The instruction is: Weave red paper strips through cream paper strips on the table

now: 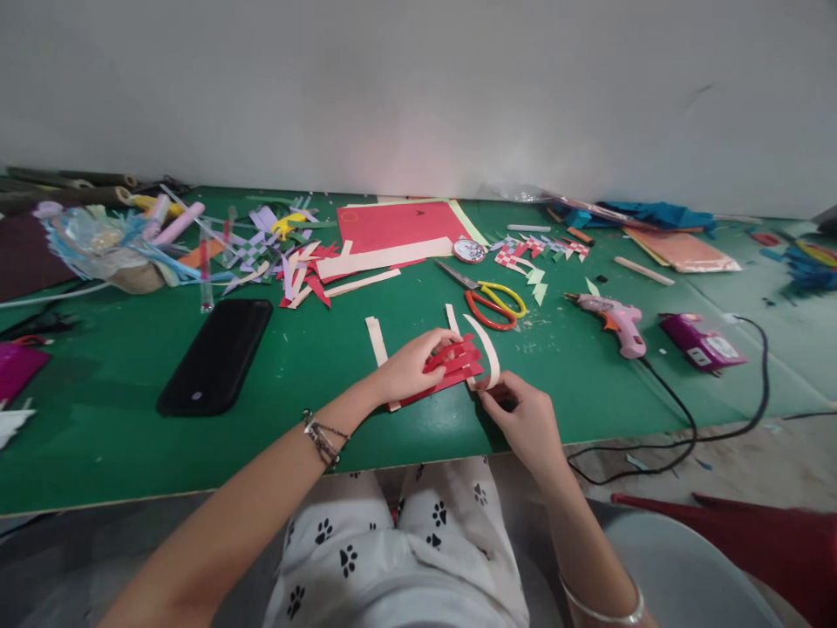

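My left hand [418, 366] rests on a small bundle of red paper strips [461, 365] near the table's front edge, its fingers curled over them. Cream paper strips [377, 342] cross the red ones and stick out beyond them at the left and the top. Just right of the bundle, my right hand [523, 414] pinches the lower end of a curved cream paper strip [487, 344] between thumb and forefinger. That strip arcs upward from the fingertips. Behind the hands lie scissors [493, 301] with red and yellow handles, their blades pointing to the upper left.
A black phone [219, 356] lies at left. Red paper sheets [398, 228] and loose coloured strips [307, 270] are at the back. On the right are a pink glue gun [615, 321], a purple power adapter [703, 340] and a black cable [680, 436] hanging over the front edge.
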`<state>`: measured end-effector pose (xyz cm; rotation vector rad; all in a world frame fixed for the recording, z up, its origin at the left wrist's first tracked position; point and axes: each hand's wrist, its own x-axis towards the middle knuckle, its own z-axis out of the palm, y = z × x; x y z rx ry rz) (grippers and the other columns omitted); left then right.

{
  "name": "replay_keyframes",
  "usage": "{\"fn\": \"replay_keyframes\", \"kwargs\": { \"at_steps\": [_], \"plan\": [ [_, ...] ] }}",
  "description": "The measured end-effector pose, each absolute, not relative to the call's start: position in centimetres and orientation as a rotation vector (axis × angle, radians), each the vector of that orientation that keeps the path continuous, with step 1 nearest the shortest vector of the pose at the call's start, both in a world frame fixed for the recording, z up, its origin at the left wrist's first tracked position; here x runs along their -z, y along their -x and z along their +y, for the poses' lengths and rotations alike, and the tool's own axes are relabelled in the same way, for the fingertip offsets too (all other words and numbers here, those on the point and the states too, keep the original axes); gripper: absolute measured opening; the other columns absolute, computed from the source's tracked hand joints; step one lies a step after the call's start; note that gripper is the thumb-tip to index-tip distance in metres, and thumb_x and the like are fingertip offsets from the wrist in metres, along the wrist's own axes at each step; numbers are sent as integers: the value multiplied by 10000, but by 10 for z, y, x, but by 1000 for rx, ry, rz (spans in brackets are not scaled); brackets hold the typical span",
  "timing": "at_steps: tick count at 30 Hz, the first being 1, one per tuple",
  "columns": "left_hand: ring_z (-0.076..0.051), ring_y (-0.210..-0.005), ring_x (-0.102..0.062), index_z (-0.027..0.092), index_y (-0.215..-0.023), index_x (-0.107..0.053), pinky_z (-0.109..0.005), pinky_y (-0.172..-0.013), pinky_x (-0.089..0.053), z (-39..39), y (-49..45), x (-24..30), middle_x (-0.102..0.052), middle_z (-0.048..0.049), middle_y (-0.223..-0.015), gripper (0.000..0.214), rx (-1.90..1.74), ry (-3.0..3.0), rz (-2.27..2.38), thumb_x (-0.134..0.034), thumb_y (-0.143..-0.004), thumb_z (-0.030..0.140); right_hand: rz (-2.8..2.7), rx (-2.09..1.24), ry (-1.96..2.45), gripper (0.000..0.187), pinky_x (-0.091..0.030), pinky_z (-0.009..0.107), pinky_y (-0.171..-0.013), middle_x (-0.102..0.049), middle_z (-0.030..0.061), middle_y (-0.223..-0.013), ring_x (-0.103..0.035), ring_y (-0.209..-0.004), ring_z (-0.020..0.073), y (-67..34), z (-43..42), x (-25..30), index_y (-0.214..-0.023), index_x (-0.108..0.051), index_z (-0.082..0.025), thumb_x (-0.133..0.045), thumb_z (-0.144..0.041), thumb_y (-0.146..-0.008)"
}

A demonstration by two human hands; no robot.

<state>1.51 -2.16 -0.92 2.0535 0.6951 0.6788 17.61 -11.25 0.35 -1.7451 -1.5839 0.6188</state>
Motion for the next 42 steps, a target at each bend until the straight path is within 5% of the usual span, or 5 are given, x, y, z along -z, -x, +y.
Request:
{"fn": "replay_keyframes", "kwargs": {
  "at_steps": [6,24,32,38,42],
  "plan": [
    [-128,-808,-524,197,-1041,-405,-290,-730,-436,-21,-16,13,-532,-25,-882,330,-670,-2039,656,-391,-737,68,-1603,-604,1765,101,-412,217,-557,-622,5,-636,-549,-565,126,-176,-112,-5,-688,-554,-175,-479,-233,-722],
    [-116,-790,-501,196,-1068,-407,-288,-744,-426,-21,-15,15,-498,-16,-846,386,-700,-2007,638,-356,-725,24,-1799,-459,1783,181,-336,223,-494,-548,8,-617,-436,-487,108,-170,-100,-5,-700,-622,-192,-464,-262,-753],
    [-129,-814,-522,181,-1028,-436,-294,-764,-426,-20,-13,5,-527,-36,-899,313,-757,-1906,650,-460,-720,134,-1761,-463,1843,127,-335,218,-499,-523,-1,-626,-443,-498,105,-167,-99,-3,-679,-604,-185,-498,-238,-725],
    [-108,-644,-564,153,-1077,-402,-290,-685,-444,-14,-7,-11,-577,-25,-756,290,-647,-1668,553,-243,-853,244,-1741,-438,1841,133,-338,219,-497,-532,5,-636,-470,-522,115,-165,-100,-1,-676,-595,-193,-487,-249,-730],
    [-142,-756,-559,161,-939,-526,-302,-734,-425,-9,-10,-11,-583,-47,-863,208,-562,-2047,774,-375,-807,219,-1730,-438,1824,133,-343,217,-498,-538,8,-647,-479,-530,115,-165,-100,0,-679,-591,-194,-482,-246,-734]
  ]
}}
